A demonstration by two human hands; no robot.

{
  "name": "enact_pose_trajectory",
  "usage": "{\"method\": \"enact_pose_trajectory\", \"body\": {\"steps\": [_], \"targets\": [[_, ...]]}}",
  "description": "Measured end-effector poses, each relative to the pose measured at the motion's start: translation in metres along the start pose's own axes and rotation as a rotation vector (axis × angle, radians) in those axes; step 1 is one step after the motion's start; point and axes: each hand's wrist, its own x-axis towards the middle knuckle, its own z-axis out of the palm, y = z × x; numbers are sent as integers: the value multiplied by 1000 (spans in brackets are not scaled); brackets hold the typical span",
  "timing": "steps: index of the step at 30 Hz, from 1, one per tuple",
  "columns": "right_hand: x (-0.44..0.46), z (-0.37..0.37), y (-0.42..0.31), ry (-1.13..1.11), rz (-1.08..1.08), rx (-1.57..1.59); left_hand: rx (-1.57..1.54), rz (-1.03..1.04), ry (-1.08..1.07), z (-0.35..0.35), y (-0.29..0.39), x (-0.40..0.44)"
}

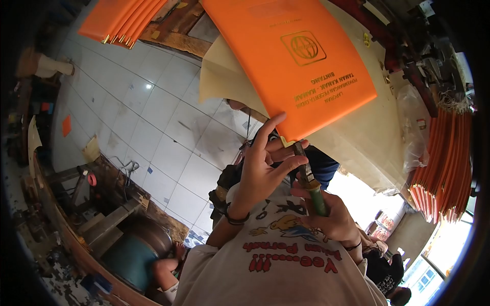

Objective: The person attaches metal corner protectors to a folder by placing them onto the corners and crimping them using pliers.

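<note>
An orange folder (311,81) with gold print lies across the table, one corner jutting over its edge. A gold metal corner piece (287,141) sits on that corner. My left hand (263,171) is at this corner, its index finger along the folder's edge and its thumb against the metal head of the pliers. Some of its fingers are partly hidden behind the corner. My right hand (332,217) is wrapped round the green handle of the pliers (309,178), whose jaws point up at the gold corner. Whether the jaws touch it, I cannot tell.
Stacked orange folders (125,23) with gold corners lie at the upper left. Another thick stack (441,168) stands at the right, beside a clear plastic bag (412,127). Beige sheeting (357,148) covers the table. A person in black (385,270) is at the lower right.
</note>
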Motion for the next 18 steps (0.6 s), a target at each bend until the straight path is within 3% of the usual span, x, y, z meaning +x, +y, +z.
{"method": "enact_pose_trajectory", "body": {"steps": [6, 12, 18], "targets": [[4, -7, 15, -55, -8, 11, 19, -12, 4, 1, 1, 1], [5, 2, 15, 54, -141, 83, 27, -1, 8, 1, 1, 1], [3, 1, -3, 32, -64, -48, 27, 18, -2, 0, 1, 1]]}}
